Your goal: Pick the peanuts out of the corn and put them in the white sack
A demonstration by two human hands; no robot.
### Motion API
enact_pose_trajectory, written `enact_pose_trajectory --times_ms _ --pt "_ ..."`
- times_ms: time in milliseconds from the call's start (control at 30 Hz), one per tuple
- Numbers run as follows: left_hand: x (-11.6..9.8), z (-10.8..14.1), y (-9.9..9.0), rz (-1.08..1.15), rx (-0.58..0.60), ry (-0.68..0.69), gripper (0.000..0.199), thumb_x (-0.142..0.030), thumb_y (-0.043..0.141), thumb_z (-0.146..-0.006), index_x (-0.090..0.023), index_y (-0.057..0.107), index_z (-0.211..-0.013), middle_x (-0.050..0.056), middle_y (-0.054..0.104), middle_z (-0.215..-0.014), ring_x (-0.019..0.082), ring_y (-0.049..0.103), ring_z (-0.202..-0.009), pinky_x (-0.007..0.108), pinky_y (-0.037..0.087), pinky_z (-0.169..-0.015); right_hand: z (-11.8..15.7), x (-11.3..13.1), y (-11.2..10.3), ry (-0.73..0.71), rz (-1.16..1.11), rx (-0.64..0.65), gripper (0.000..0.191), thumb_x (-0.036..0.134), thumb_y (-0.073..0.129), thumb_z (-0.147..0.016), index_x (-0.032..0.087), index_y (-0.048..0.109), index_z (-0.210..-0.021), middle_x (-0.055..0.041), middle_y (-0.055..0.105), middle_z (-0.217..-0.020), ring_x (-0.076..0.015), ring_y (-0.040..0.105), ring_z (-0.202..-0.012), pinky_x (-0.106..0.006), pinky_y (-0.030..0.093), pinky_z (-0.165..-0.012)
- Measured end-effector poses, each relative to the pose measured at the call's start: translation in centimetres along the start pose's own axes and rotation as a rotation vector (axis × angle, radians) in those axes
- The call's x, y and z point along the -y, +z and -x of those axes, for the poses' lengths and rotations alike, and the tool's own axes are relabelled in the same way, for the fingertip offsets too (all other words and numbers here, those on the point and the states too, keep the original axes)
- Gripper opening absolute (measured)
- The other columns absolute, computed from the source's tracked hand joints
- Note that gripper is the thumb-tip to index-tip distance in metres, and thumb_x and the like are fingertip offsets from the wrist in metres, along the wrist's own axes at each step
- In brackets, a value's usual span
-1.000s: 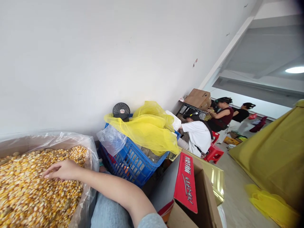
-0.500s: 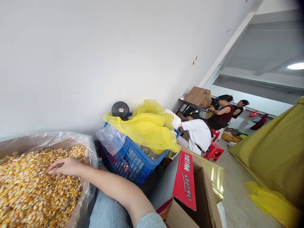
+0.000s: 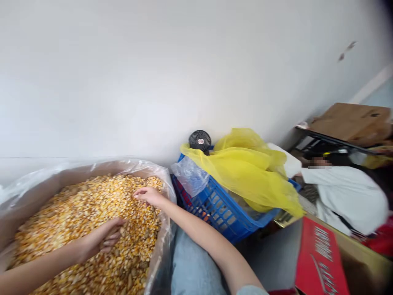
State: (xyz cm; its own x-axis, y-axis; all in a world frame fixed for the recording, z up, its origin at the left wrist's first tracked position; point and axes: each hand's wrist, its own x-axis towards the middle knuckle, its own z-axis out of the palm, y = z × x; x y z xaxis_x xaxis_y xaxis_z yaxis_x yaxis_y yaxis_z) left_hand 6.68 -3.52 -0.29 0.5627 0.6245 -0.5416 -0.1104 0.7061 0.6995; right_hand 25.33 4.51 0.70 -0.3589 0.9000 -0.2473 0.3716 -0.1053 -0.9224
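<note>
Loose yellow corn kernels [image 3: 92,205] fill a large box lined with clear plastic [image 3: 167,192]. My left hand [image 3: 102,239] comes in from the lower left, just over the corn. Its fingers are curled in, with thumb and index close together; whatever they may hold is too small and blurred to name. Farther back, near the right side of the box, my right hand [image 3: 150,196] hovers low over the kernels. Its fingers reach out loosely to the left, somewhat apart, and no held thing shows. Some darker pieces lie among the kernels near the front.
Right of the corn stands a blue plastic crate [image 3: 225,211] draped with yellow netting [image 3: 245,172], a small black fan [image 3: 199,140] on its rim. A red-and-grey cardboard box [image 3: 321,254] is at lower right. Beyond it a person in white [image 3: 350,196] bends forward.
The view has swung left, so the box and crate appear farther right. My left hand has come into view over the corn. My right hand remains above the kernels.
</note>
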Motion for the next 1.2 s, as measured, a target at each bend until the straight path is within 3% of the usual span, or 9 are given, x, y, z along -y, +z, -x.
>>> enact_pose_trajectory --times_ms 133,300,467,600,667,800,933,1067,1200 --pt "-1.5 0.3 0.4 0.239 0.023 0.012 0.017 -0.026 0.047 -0.067 -0.018 0.036 -0.057 -0.008 0.025 -0.041 0.004 0.019 -0.032 0.016 0.010 -0.033 0.2 0.2 0.1 0.029 -0.059 -0.030 0.018 0.028 0.057 -0.068 0.020 0.061 -0.084 0.0014 0.049 -0.065 -0.0061 0.042 -0.051 -0.014 0.035 -0.040" --pt "-1.7 0.0 -0.3 0.476 0.135 0.068 0.009 -0.020 0.045 -0.064 -0.017 0.038 -0.059 -0.006 0.026 -0.043 0.004 0.021 -0.032 0.016 0.011 -0.031 0.5 0.6 0.4 0.047 -0.057 -0.039 0.018 0.030 0.058 -0.067 0.020 0.062 -0.082 0.0002 0.051 -0.069 -0.0063 0.043 -0.053 -0.015 0.034 -0.041" --pt "-2.7 0.3 -1.2 0.550 0.230 0.149 0.006 -0.021 0.045 -0.064 -0.015 0.042 -0.064 -0.006 0.026 -0.046 0.004 0.023 -0.033 0.016 0.013 -0.031 0.4 0.4 0.3 0.033 -0.072 -0.025 0.020 0.032 0.058 -0.066 0.021 0.061 -0.083 -0.0006 0.053 -0.078 -0.0073 0.045 -0.057 -0.016 0.035 -0.042" --pt "-3.4 0.4 -2.1 0.539 0.193 0.242 0.008 -0.019 0.045 -0.063 -0.016 0.044 -0.070 -0.004 0.034 -0.052 0.005 0.028 -0.036 0.016 0.017 -0.031 0.4 0.5 0.0 0.026 0.073 -0.050 0.025 0.036 0.054 -0.070 0.020 0.059 -0.088 -0.0005 0.053 -0.077 -0.0060 0.042 -0.050 -0.018 0.033 -0.041" --pt "-3.6 0.4 -2.5 0.506 0.149 0.278 0.012 -0.021 0.045 -0.064 -0.017 0.046 -0.075 -0.003 0.039 -0.057 0.005 0.030 -0.037 0.016 0.019 -0.031 0.9 1.1 0.3 -0.029 0.296 0.054 0.025 0.037 0.053 -0.070 0.020 0.059 -0.089 0.0006 0.053 -0.072 -0.0059 0.041 -0.049 -0.019 0.033 -0.044" --pt "-3.6 0.2 -3.0 0.424 0.054 0.286 0.020 -0.035 0.046 -0.071 -0.017 0.049 -0.080 -0.003 0.043 -0.059 0.005 0.031 -0.036 0.015 0.017 -0.030 2.6 2.4 2.0 -0.243 0.895 0.465 0.025 0.035 0.059 -0.065 0.024 0.061 -0.088 0.0016 0.059 -0.071 -0.0111 0.052 -0.061 -0.022 0.035 -0.055" --pt "-3.6 -0.2 -3.3 0.392 -0.011 0.272 0.021 -0.033 0.050 -0.071 -0.016 0.051 -0.084 -0.002 0.048 -0.062 0.003 0.032 -0.036 0.015 0.019 -0.031 4.0 2.4 3.9 -0.423 1.265 0.576 0.023 0.026 0.053 -0.071 0.025 0.058 -0.093 -0.0018 0.063 -0.084 -0.0152 0.056 -0.073 -0.024 0.036 -0.059" --pt "-3.8 -0.1 -3.4 0.375 -0.043 0.258 0.020 -0.019 0.054 -0.068 -0.015 0.052 -0.087 -0.002 0.051 -0.065 0.002 0.033 -0.037 0.014 0.020 -0.030 4.0 1.5 4.3 -0.497 1.326 0.563 0.022 0.025 0.043 -0.078 0.022 0.057 -0.094 -0.0055 0.063 -0.086 -0.0160 0.056 -0.073 -0.025 0.037 -0.059" --pt "-4.1 0.1 -3.2 0.381 -0.067 0.222 0.020 -0.015 0.056 -0.066 -0.013 0.052 -0.086 -0.003 0.049 -0.063 0.001 0.032 -0.036 0.014 0.020 -0.029 3.4 1.1 4.1 -0.394 1.042 0.523 0.019 0.031 0.049 -0.075 0.021 0.060 -0.087 -0.0032 0.062 -0.079 -0.0140 0.054 -0.068 -0.024 0.036 -0.058"
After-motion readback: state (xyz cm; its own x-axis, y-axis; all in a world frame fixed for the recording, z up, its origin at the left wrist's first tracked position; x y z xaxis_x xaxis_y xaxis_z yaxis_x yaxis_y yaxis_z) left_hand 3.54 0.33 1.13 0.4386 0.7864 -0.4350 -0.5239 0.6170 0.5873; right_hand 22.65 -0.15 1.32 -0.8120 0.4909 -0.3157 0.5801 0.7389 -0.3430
